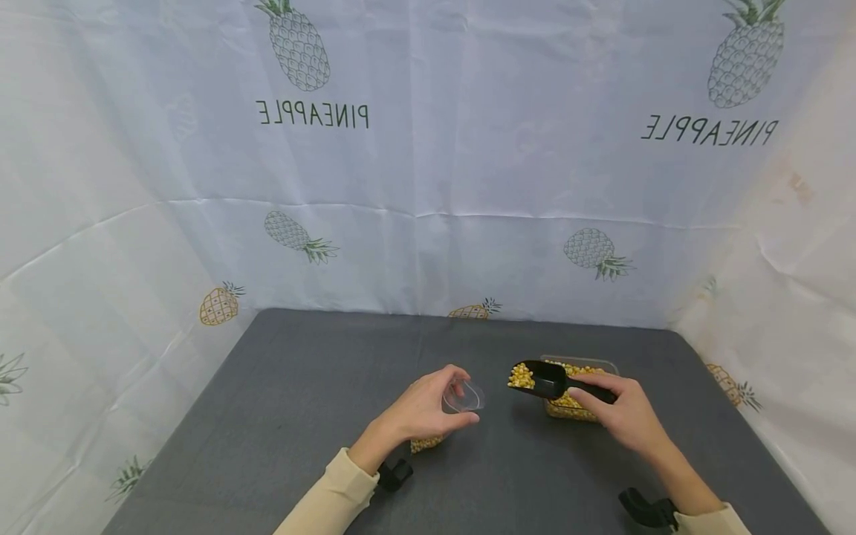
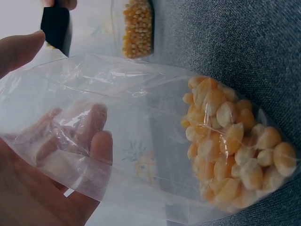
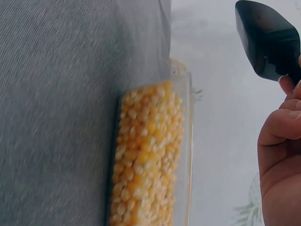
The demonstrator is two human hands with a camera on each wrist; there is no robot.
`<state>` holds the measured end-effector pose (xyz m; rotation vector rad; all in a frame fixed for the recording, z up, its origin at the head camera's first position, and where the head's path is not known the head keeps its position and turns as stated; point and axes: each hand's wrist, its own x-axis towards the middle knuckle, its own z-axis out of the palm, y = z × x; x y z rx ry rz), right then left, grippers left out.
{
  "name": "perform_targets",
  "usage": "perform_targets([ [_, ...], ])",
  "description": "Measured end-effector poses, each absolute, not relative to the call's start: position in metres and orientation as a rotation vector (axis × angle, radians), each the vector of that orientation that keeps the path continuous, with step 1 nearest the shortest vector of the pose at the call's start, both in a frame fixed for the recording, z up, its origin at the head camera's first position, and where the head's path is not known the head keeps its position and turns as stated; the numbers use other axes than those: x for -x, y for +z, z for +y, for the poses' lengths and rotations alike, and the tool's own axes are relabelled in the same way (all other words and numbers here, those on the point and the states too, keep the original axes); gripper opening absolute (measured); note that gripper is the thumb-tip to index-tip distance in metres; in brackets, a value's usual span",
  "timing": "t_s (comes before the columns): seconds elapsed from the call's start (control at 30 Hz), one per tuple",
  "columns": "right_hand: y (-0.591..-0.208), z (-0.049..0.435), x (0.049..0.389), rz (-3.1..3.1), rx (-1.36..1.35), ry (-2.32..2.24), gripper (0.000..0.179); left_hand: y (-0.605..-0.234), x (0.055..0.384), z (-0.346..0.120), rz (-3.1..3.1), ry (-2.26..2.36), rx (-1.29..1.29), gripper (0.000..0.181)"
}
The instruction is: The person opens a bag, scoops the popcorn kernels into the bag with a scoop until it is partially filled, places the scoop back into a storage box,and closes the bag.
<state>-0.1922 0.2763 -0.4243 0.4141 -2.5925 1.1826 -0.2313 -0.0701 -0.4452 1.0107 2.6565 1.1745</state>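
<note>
A clear plastic bag (image 1: 463, 397) hangs from my left hand (image 1: 424, 405), its mouth held apart between thumb and fingers. Yellow corn kernels (image 2: 235, 150) fill the bag's bottom, close to the tabletop. My right hand (image 1: 618, 416) grips the handle of a black scoop (image 1: 550, 380), level and raised, to the right of the bag's mouth. Some kernels (image 1: 521, 376) lie at the scoop's front end. Below the scoop and right hand, a clear rectangular container (image 1: 574, 414) of corn kernels stands on the table; the scoop and hand partly cover it in the head view.
A dark grey cloth (image 1: 281, 416) covers the table. White curtains (image 1: 428, 163) with pineapple prints enclose its back and sides. Black camera mounts sit at the left wrist (image 1: 394, 474) and the right wrist (image 1: 647, 509).
</note>
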Motion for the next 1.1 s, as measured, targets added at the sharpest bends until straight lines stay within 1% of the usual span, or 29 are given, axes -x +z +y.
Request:
perform_targets([
  [0.27, -0.421, 0.257, 0.192, -2.586, -0.489, 1.199, 0.024, -0.446, 0.232, -0.07, 2.654, 1.175, -1.028, 0.059],
  [0.6, -0.423, 0.239, 0.197, -2.485, -0.691, 1.349, 0.02, -0.445, 0.231, -0.07, 2.64, 1.179, -1.014, 0.06],
  [0.93, -0.421, 0.223, 0.197, -2.591, -0.646, 1.385, 0.024, -0.446, 0.231, -0.069, 2.66, 1.163, -1.023, 0.062],
  [1.1, -0.419, 0.218, 0.2, -2.573, -0.739, 1.454, 0.022, -0.445, 0.231, -0.069, 2.667, 1.158, -0.994, 0.065],
])
